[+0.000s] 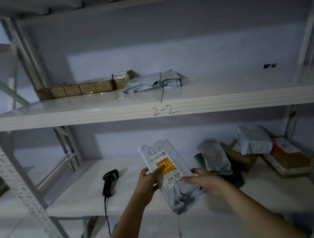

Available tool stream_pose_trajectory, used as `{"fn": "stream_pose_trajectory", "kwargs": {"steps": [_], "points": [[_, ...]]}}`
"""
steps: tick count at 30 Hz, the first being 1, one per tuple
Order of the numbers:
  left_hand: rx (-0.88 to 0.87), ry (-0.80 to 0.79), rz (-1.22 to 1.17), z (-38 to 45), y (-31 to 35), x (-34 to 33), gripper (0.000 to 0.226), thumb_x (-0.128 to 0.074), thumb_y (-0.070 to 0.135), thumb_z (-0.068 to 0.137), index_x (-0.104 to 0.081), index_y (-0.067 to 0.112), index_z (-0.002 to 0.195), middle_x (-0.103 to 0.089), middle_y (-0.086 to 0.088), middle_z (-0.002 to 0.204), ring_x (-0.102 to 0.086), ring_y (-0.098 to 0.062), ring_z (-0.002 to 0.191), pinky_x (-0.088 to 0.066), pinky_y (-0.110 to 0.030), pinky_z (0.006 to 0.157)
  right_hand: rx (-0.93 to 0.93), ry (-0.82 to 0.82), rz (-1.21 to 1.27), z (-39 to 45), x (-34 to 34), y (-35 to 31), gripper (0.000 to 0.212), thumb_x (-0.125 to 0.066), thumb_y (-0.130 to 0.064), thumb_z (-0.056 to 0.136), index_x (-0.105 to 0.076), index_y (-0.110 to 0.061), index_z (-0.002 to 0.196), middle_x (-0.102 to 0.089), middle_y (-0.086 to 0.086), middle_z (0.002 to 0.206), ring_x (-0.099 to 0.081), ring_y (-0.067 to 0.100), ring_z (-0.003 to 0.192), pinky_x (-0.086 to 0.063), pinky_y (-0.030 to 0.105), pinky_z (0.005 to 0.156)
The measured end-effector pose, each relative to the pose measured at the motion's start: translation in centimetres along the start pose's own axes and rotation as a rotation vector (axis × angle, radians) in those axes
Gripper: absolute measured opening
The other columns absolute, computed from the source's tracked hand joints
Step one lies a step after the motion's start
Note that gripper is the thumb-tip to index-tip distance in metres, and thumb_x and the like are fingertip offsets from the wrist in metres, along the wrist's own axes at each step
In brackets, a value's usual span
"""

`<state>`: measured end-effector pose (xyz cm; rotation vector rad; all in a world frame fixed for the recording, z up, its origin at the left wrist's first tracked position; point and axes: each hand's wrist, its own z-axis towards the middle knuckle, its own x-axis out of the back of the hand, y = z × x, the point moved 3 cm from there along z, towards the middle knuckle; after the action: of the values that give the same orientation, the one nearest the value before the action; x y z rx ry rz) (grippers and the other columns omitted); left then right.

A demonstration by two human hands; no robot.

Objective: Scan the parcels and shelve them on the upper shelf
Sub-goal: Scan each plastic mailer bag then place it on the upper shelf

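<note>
Both hands grip a grey plastic mailer parcel with a yellow-and-white label (169, 176) above the white lower shelf (79, 199): left hand (148, 184) at its left edge, right hand (207, 181) at its right.

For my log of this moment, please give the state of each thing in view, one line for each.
Grey parcel: held by both hands, label up.
Left hand: gripping its left edge.
Right hand: gripping its right edge.
Scanner: lying on lower shelf, unheld.
Brown boxes: in a row on upper shelf.
Grey bags: lying beside the boxes.
Parcel pile: on lower shelf, right.
</note>
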<state>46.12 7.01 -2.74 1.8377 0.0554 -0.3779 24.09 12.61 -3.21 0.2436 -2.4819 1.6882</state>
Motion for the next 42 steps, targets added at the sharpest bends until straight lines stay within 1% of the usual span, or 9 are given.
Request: {"fn": "stream_pose_trajectory", "kwargs": {"steps": [4,6,11,14,20,24,30,33,42], "points": [[-0.152,0.269,0.774,0.1,1.6,7.7,0.100,-0.083,0.030,0.075,-0.021,0.011,0.152,-0.039,-0.018,0.147,-0.045,-0.038,0.130,-0.043,-0.043,0.102,0.064,0.047,-0.373,0.4,-5.0,-4.2,0.053,-0.088,-0.045,0.074,-0.062,-0.023,0.115,-0.066,-0.007,0.110,-0.062,0.002,0.086,-0.051,0.015,0.066],[-0.316,0.304,1.193,0.0,2.6,10.7,0.099,-0.076,0.039,0.079,-0.017,0.017,0.155,-0.027,-0.016,0.153,-0.027,-0.038,0.141,-0.032,-0.046,0.112,0.095,0.050,-0.531,1.8,-8.0,-5.8,0.057,-0.087,-0.037,0.076,-0.062,-0.022,0.124,-0.064,-0.004,0.120,-0.062,0.005,0.092,-0.051,0.017,0.071],[-0.314,-0.011,1.442,0.8,3.9,16.0,0.097,-0.079,0.046,0.074,-0.026,0.026,0.153,-0.028,-0.009,0.156,-0.021,-0.033,0.145,-0.026,-0.052,0.117,0.145,0.003,-0.851,4.3,-16.8,-9.1,0.062,-0.089,-0.028,0.072,-0.064,-0.025,0.129,-0.058,-0.003,0.125,-0.059,0.018,0.108,-0.053,0.030,0.088],[-0.336,-0.153,1.505,1.7,4.3,18.4,0.087,-0.080,0.040,0.074,-0.038,0.023,0.148,-0.049,-0.008,0.144,-0.043,-0.031,0.135,-0.039,-0.043,0.110,0.205,-0.006,-0.868,5.3,-20.9,-11.1,0.063,-0.089,-0.020,0.073,-0.064,-0.026,0.131,-0.059,-0.002,0.128,-0.058,0.020,0.112,-0.053,0.034,0.092],[-0.246,-0.165,1.094,3.5,5.1,22.6,0.050,-0.079,0.029,0.075,-0.056,0.015,0.118,-0.068,-0.006,0.110,-0.068,-0.024,0.097,-0.058,-0.042,0.085,0.224,0.177,-0.759,7.9,-23.2,-12.6,0.089,-0.087,-0.025,0.075,-0.039,-0.040,0.148,-0.045,0.006,0.137,-0.051,0.030,0.124,-0.052,0.041,0.097],[-0.116,-0.129,0.614,4.8,5.7,25.0,0.048,-0.082,0.024,0.077,-0.062,0.010,0.118,-0.073,-0.008,0.107,-0.072,-0.025,0.092,-0.062,-0.039,0.079,0.073,0.307,-0.352,10.4,-21.8,-11.4,0.114,-0.085,-0.044,0.078,-0.009,-0.022,0.161,-0.026,0.012,0.162,-0.038,0.033,0.143,-0.041,0.040,0.110],[0.004,-0.137,0.283,8.3,6.3,25.6,0.034,-0.074,0.024,0.086,-0.065,0.007,0.114,-0.076,-0.011,0.101,-0.075,-0.027,0.090,-0.062,-0.042,0.073,-0.085,-0.018,0.078,16.4,-24.3,-7.2,0.083,-0.079,-0.059,0.074,-0.054,-0.014,0.139,-0.074,0.006,0.119,-0.072,0.027,0.105,-0.056,0.048,0.098],[0.069,-0.159,0.232,11.5,6.6,25.3,0.050,-0.077,0.028,0.082,-0.061,0.002,0.122,-0.073,-0.017,0.110,-0.071,-0.035,0.101,-0.054,-0.056,0.092,-0.019,-0.078,0.186,19.4,-24.9,-7.9,0.051,-0.078,-0.039,0.085,-0.064,-0.013,0.128,-0.078,0.005,0.110,-0.074,0.024,0.104,-0.055,0.049,0.100],[0.204,-0.209,0.224,18.2,7.6,26.8,0.048,-0.069,0.033,0.090,-0.059,0.003,0.126,-0.071,-0.014,0.118,-0.069,-0.031,0.108,-0.056,-0.046,0.093,-0.006,-0.200,0.223,26.5,-24.8,-10.2,0.043,-0.081,-0.020,0.083,-0.066,-0.020,0.124,-0.077,0.007,0.112,-0.074,0.026,0.104,-0.058,0.046,0.095]]}}
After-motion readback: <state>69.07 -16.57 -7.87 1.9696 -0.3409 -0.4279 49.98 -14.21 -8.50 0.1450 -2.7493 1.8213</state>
